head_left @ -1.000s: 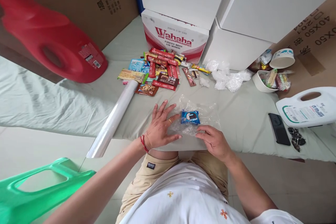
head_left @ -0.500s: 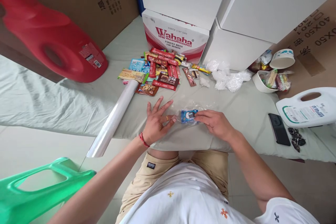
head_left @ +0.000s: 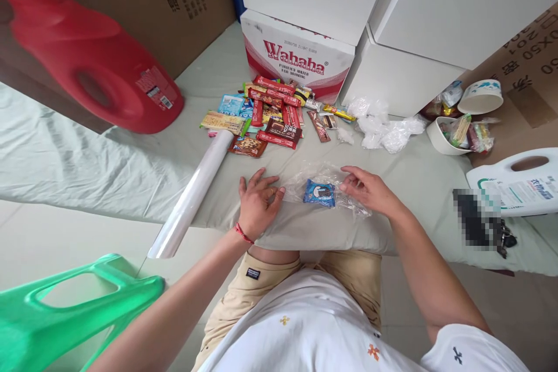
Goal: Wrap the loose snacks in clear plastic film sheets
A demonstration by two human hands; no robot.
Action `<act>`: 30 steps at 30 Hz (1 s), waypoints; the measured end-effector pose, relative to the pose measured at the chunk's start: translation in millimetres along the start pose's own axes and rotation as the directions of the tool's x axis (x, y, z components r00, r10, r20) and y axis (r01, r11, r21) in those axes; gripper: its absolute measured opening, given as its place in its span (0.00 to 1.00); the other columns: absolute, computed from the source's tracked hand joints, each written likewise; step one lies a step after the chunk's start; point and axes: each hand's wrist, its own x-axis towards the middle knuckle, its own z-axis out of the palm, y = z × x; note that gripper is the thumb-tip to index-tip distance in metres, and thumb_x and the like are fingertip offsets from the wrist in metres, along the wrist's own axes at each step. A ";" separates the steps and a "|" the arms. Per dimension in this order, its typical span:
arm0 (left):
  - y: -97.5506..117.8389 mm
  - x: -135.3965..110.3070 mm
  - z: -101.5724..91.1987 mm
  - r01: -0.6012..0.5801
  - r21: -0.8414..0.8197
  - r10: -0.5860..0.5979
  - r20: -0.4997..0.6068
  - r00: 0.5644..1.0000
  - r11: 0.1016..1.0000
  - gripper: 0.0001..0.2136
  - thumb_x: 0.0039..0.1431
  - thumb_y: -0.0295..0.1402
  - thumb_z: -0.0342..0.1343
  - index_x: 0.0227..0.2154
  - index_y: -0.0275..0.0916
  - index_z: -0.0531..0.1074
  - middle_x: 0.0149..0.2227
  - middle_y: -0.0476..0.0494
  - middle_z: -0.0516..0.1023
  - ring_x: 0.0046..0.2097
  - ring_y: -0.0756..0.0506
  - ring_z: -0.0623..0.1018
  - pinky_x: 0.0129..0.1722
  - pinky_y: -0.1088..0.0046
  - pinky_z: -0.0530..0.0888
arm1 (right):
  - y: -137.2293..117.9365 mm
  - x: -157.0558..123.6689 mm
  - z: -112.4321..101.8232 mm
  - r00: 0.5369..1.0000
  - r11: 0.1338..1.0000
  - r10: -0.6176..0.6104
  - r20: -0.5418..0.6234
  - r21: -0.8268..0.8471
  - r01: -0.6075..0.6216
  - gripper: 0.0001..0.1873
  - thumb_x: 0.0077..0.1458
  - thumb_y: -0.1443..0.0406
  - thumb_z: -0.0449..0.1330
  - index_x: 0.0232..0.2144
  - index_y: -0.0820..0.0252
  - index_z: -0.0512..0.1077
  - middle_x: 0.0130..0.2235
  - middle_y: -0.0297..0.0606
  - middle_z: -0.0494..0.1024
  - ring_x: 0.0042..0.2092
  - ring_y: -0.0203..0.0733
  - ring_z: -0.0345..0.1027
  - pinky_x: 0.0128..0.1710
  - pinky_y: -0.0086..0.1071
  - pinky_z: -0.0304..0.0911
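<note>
A small blue snack packet (head_left: 319, 193) lies on a crumpled sheet of clear plastic film (head_left: 294, 185) near the front edge of the cloth-covered surface. Left of the packet, my left hand (head_left: 260, 200) has its thumb and index finger together at the film's left edge, the other fingers spread. My right hand (head_left: 368, 190) is just to the packet's right, above the film, with fingers apart and nothing gripped. A roll of clear film (head_left: 192, 195) lies slantwise to the left, its near end past the edge.
Several snack bars (head_left: 279, 116) are heaped before a Wahaha carton (head_left: 300, 61). Crumpled clear plastic (head_left: 383, 128) and a bowl of snacks (head_left: 442, 142) lie right. A red jug (head_left: 117, 70), green jug (head_left: 78, 308) and white jug (head_left: 518, 183) flank the workspace.
My right hand has let go of the blue packet and moved slightly right, its fingers opening. The film now spreads loosely right of the packet. My left hand remains by the film's left edge.
</note>
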 end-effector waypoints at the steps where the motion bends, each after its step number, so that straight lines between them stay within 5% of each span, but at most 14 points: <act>1: -0.2 0.4 0.8 0.006 0.004 -0.006 -0.008 1.000 1.000 0.17 0.69 0.41 0.51 0.28 0.44 0.80 0.54 0.43 0.83 0.70 0.32 0.66 0.69 0.29 0.48 | 4.4 -8.3 -0.1 0.999 0.996 0.037 0.018 0.079 -0.038 0.35 0.59 0.47 0.64 0.63 0.56 0.69 0.45 0.40 0.81 0.42 0.44 0.73 0.44 0.37 0.68; 3: -0.8 0.6 2.4 0.012 0.010 -0.011 -0.021 1.000 1.000 0.18 0.69 0.41 0.51 0.27 0.43 0.79 0.54 0.44 0.84 0.70 0.32 0.67 0.70 0.30 0.49 | 13.3 -24.6 0.9 0.992 0.977 0.102 0.074 0.178 -0.114 0.42 0.52 0.46 0.69 0.64 0.56 0.68 0.46 0.40 0.80 0.42 0.43 0.72 0.45 0.37 0.69; 6: -1.8 0.4 3.6 0.012 0.013 -0.012 -0.031 0.999 1.000 0.18 0.69 0.41 0.50 0.26 0.43 0.78 0.53 0.44 0.84 0.69 0.33 0.68 0.70 0.31 0.50 | 25.1 -41.5 1.6 0.974 0.948 0.192 0.117 0.235 -0.215 0.30 0.51 0.48 0.68 0.52 0.58 0.77 0.39 0.37 0.79 0.38 0.42 0.70 0.41 0.36 0.66; 9: -2.8 0.4 3.8 0.012 0.017 -0.012 -0.019 1.000 1.000 0.17 0.69 0.41 0.50 0.27 0.44 0.78 0.54 0.44 0.84 0.68 0.33 0.69 0.70 0.32 0.50 | 35.2 -44.6 -3.0 0.965 0.920 0.258 0.040 0.295 -0.258 0.20 0.55 0.49 0.63 0.40 0.57 0.80 0.36 0.36 0.80 0.36 0.41 0.68 0.39 0.35 0.63; 16: -0.2 -1.2 4.1 0.060 0.022 -0.060 -0.010 0.998 0.998 0.16 0.68 0.41 0.49 0.30 0.44 0.79 0.55 0.44 0.83 0.68 0.34 0.70 0.70 0.33 0.50 | 55.5 -30.8 -5.7 0.884 0.861 0.443 -0.148 0.344 -0.374 0.19 0.53 0.49 0.61 0.35 0.58 0.76 0.29 0.36 0.77 0.32 0.41 0.67 0.35 0.35 0.62; 18: 1.7 -2.1 4.4 0.071 0.019 -0.070 -0.012 0.997 0.997 0.15 0.67 0.41 0.50 0.31 0.44 0.79 0.55 0.43 0.83 0.68 0.34 0.70 0.70 0.33 0.50 | 48.0 -32.2 -2.3 0.872 0.894 0.414 -0.260 0.295 -0.336 0.21 0.56 0.47 0.60 0.35 0.58 0.76 0.32 0.38 0.79 0.34 0.43 0.69 0.37 0.36 0.64; 21: 3.9 -2.7 4.7 0.088 0.014 -0.088 -0.026 0.996 0.996 0.14 0.66 0.41 0.51 0.31 0.44 0.79 0.55 0.42 0.83 0.67 0.34 0.70 0.70 0.34 0.51 | 26.9 -39.3 1.4 0.900 0.958 0.228 -0.370 0.249 -0.141 0.27 0.62 0.44 0.57 0.49 0.57 0.76 0.45 0.44 0.81 0.49 0.49 0.73 0.49 0.41 0.68; 24: 4.3 -2.2 5.0 0.098 0.013 -0.098 -0.039 0.994 0.995 0.15 0.67 0.41 0.50 0.30 0.44 0.78 0.54 0.42 0.83 0.67 0.34 0.71 0.70 0.35 0.52 | 17.3 -43.8 5.4 0.972 0.981 0.072 -0.225 0.190 -0.029 0.35 0.59 0.45 0.63 0.63 0.54 0.68 0.53 0.45 0.80 0.56 0.50 0.71 0.55 0.44 0.67; 27: 3.1 -1.8 6.2 0.100 0.010 -0.099 -0.060 0.993 0.995 0.15 0.67 0.41 0.50 0.29 0.44 0.78 0.53 0.42 0.84 0.66 0.34 0.72 0.70 0.35 0.54 | 31.1 -40.2 10.6 0.983 0.976 0.180 -0.029 0.130 -0.174 0.25 0.60 0.52 0.63 0.55 0.55 0.74 0.39 0.38 0.82 0.41 0.45 0.75 0.43 0.39 0.70; 30: 2.2 -2.2 8.5 0.107 0.015 -0.105 -0.090 0.990 0.994 0.13 0.65 0.40 0.52 0.27 0.44 0.76 0.52 0.42 0.84 0.65 0.34 0.73 0.69 0.36 0.56 | 44.2 -33.7 12.1 0.944 0.950 0.284 -0.170 -0.080 -0.301 0.12 0.61 0.61 0.59 0.44 0.56 0.78 0.36 0.39 0.81 0.38 0.45 0.73 0.38 0.38 0.68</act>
